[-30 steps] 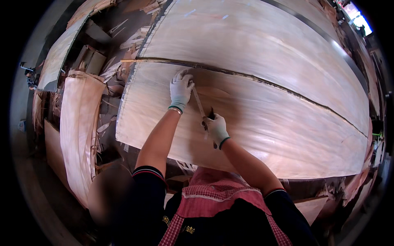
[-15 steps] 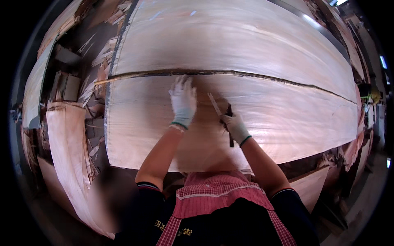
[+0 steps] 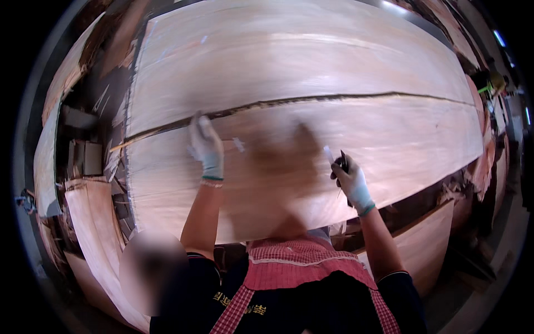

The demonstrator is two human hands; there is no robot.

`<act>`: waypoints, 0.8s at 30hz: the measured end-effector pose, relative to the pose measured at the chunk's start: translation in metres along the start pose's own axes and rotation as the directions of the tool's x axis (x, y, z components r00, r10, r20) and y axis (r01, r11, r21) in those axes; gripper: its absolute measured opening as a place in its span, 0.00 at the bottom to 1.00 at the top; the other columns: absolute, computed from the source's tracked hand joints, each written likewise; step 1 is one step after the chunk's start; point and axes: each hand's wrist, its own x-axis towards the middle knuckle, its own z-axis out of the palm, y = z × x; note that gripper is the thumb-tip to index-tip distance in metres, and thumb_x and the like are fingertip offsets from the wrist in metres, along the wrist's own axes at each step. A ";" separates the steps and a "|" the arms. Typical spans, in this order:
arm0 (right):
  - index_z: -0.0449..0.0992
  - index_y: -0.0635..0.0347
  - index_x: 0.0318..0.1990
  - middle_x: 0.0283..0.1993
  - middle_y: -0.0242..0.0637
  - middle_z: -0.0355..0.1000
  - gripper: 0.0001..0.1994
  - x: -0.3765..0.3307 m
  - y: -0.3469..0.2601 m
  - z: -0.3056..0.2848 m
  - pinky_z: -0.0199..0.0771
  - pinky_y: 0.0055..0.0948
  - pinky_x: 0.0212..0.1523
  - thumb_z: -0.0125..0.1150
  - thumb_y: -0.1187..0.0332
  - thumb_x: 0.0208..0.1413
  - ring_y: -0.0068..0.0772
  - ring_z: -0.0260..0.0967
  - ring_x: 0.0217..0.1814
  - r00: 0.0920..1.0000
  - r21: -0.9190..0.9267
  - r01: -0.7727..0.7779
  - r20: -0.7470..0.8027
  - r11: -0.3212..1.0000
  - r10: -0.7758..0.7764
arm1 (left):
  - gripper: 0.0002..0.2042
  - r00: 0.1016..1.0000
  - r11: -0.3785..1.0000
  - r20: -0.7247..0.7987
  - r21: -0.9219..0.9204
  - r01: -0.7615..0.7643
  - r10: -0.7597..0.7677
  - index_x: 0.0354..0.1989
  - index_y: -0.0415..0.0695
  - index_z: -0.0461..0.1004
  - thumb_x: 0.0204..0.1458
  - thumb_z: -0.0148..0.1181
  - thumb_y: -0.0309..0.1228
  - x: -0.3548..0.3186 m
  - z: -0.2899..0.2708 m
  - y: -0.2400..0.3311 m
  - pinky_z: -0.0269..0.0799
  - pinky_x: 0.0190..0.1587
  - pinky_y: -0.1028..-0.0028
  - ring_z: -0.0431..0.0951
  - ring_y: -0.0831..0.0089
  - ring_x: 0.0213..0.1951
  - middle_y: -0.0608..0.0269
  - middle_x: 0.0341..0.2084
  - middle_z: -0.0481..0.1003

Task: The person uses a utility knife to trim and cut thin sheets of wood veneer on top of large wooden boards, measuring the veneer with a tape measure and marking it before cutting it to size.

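My left hand (image 3: 206, 143), in a white glove with a green cuff, is over the left part of a large pale veneer sheet (image 3: 267, 195), close to a dark ragged seam (image 3: 245, 108). Its fingers are stretched out and smeared by motion. A whitish strip (image 3: 238, 145) lies on the veneer to the right of this hand. Over the right part of the sheet, my gloved right hand (image 3: 353, 181) is closed around a dark-handled tool (image 3: 340, 164). A short pale strip (image 3: 328, 153) projects beside the tool; its exact kind is unclear.
A thin wood strip (image 3: 117, 148) pokes past the left edge at the seam. Long veneer pieces (image 3: 92, 217), boxes (image 3: 89, 158) and wood scraps lie on the left. A board (image 3: 431, 245) leans at lower right. Someone (image 3: 495, 83) is at the far right.
My left hand has moved left along the seam, and my right hand has moved right with the tool. The view has shifted and tilted. A whitish strip now shows on the veneer between the hands.
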 end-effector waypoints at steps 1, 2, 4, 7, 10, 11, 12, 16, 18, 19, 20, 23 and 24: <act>0.69 0.61 0.37 0.22 0.32 0.71 0.07 -0.019 0.009 -0.016 0.62 0.21 0.19 0.54 0.67 0.59 0.18 0.62 0.18 0.996 -0.033 -0.007 -0.088 0.999 0.004 | 0.20 0.997 0.964 -0.047 0.259 -0.050 0.065 0.61 0.40 0.62 0.61 0.49 0.29 -0.011 0.012 0.040 0.67 0.54 0.74 0.70 0.73 0.50 0.57 0.55 0.67; 0.69 0.60 0.37 0.22 0.32 0.71 0.07 -0.034 0.025 -0.029 0.62 0.21 0.18 0.54 0.67 0.60 0.18 0.61 0.18 0.997 0.024 -0.002 -0.083 1.000 0.004 | 0.20 0.978 0.988 0.180 0.128 0.081 -0.103 0.61 0.40 0.62 0.60 0.50 0.27 -0.030 0.027 0.042 0.67 0.53 0.74 0.69 0.75 0.50 0.59 0.53 0.67; 0.69 0.59 0.39 0.21 0.30 0.69 0.07 -0.062 0.041 -0.061 0.61 0.21 0.18 0.54 0.66 0.61 0.17 0.60 0.18 0.997 0.074 -0.006 -0.082 0.997 0.012 | 0.17 0.736 0.939 0.645 -0.079 0.334 -0.207 0.57 0.40 0.65 0.60 0.50 0.27 -0.092 0.075 0.065 0.69 0.50 0.75 0.70 0.76 0.47 0.62 0.48 0.70; 0.67 0.59 0.44 0.21 0.29 0.67 0.08 -0.103 0.045 -0.117 0.62 0.20 0.20 0.54 0.67 0.61 0.16 0.60 0.19 0.997 0.113 -0.015 -0.078 0.994 0.024 | 0.09 0.272 0.710 0.922 0.006 0.704 -0.277 0.46 0.42 0.71 0.58 0.51 0.25 -0.213 0.171 0.146 0.71 0.44 0.75 0.72 0.78 0.41 0.65 0.39 0.73; 0.69 0.62 0.41 0.23 0.29 0.67 0.08 -0.132 0.070 -0.189 0.66 0.21 0.26 0.57 0.68 0.60 0.16 0.63 0.25 0.951 0.064 0.204 -0.249 0.977 -0.182 | 0.04 0.245 0.803 0.950 0.010 0.596 -0.194 0.38 0.40 0.72 0.58 0.51 0.25 -0.292 0.261 0.171 0.69 0.40 0.77 0.72 0.81 0.35 0.68 0.31 0.74; 0.69 0.64 0.43 0.27 0.31 0.67 0.09 -0.142 0.073 -0.221 0.66 0.20 0.27 0.57 0.69 0.60 0.16 0.63 0.26 0.969 0.079 0.061 -0.244 0.995 -0.040 | 0.04 0.232 0.803 0.955 0.011 0.596 -0.185 0.37 0.39 0.72 0.57 0.52 0.24 -0.314 0.289 0.180 0.69 0.39 0.79 0.71 0.82 0.34 0.68 0.30 0.74; 0.70 0.64 0.44 0.28 0.31 0.68 0.10 -0.154 0.082 -0.249 0.67 0.20 0.28 0.58 0.68 0.59 0.15 0.63 0.27 0.947 0.071 0.110 -0.310 0.991 -0.083 | 0.04 0.221 0.796 0.960 0.006 0.606 -0.175 0.37 0.38 0.72 0.57 0.52 0.23 -0.338 0.316 0.188 0.69 0.38 0.80 0.71 0.83 0.32 0.68 0.30 0.74; 0.71 0.67 0.45 0.30 0.30 0.71 0.13 -0.169 0.140 -0.329 0.69 0.20 0.30 0.60 0.67 0.59 0.14 0.64 0.29 0.844 0.172 0.169 -0.534 0.971 -0.052 | 0.03 0.219 0.810 0.964 -0.009 0.586 -0.148 0.35 0.39 0.73 0.56 0.54 0.24 -0.397 0.408 0.198 0.70 0.36 0.80 0.72 0.81 0.31 0.69 0.28 0.73; 0.72 0.67 0.42 0.29 0.30 0.72 0.12 -0.165 0.162 -0.363 0.67 0.20 0.28 0.61 0.66 0.58 0.15 0.64 0.28 0.845 0.213 0.117 -0.535 0.970 0.015 | 0.02 0.266 0.809 0.952 -0.034 0.587 -0.153 0.35 0.39 0.73 0.55 0.56 0.22 -0.413 0.453 0.187 0.72 0.33 0.82 0.73 0.82 0.30 0.69 0.29 0.74; 0.72 0.66 0.41 0.28 0.29 0.72 0.12 -0.160 0.168 -0.380 0.67 0.20 0.28 0.61 0.65 0.58 0.15 0.63 0.27 0.873 0.235 0.052 -0.483 0.971 0.070 | 0.02 0.307 0.851 0.937 -0.017 0.524 -0.170 0.34 0.39 0.74 0.54 0.56 0.22 -0.415 0.472 0.184 0.71 0.33 0.82 0.73 0.83 0.29 0.69 0.28 0.74; 0.72 0.66 0.39 0.27 0.29 0.72 0.12 -0.153 0.172 -0.395 0.66 0.20 0.27 0.61 0.65 0.57 0.16 0.63 0.26 0.896 0.251 -0.013 -0.426 0.968 0.123 | 0.02 0.351 0.888 0.918 0.002 0.460 -0.184 0.34 0.39 0.74 0.54 0.56 0.22 -0.415 0.492 0.182 0.70 0.32 0.82 0.73 0.84 0.29 0.70 0.27 0.74; 0.72 0.64 0.34 0.25 0.29 0.72 0.11 -0.101 0.220 -0.433 0.65 0.20 0.25 0.62 0.64 0.56 0.16 0.62 0.24 0.883 0.302 0.175 -0.469 0.937 -0.014 | 0.03 0.450 0.986 0.893 -0.052 0.160 -0.026 0.34 0.38 0.75 0.53 0.58 0.22 -0.410 0.559 0.154 0.72 0.32 0.79 0.76 0.81 0.29 0.65 0.26 0.76; 0.72 0.63 0.32 0.24 0.29 0.71 0.11 -0.084 0.216 -0.455 0.64 0.21 0.24 0.62 0.64 0.56 0.16 0.61 0.23 0.894 0.250 0.096 -0.447 0.963 0.028 | 0.03 0.523 0.997 0.850 -0.075 0.007 0.060 0.33 0.38 0.75 0.52 0.58 0.23 -0.409 0.584 0.148 0.72 0.32 0.78 0.76 0.79 0.29 0.62 0.26 0.77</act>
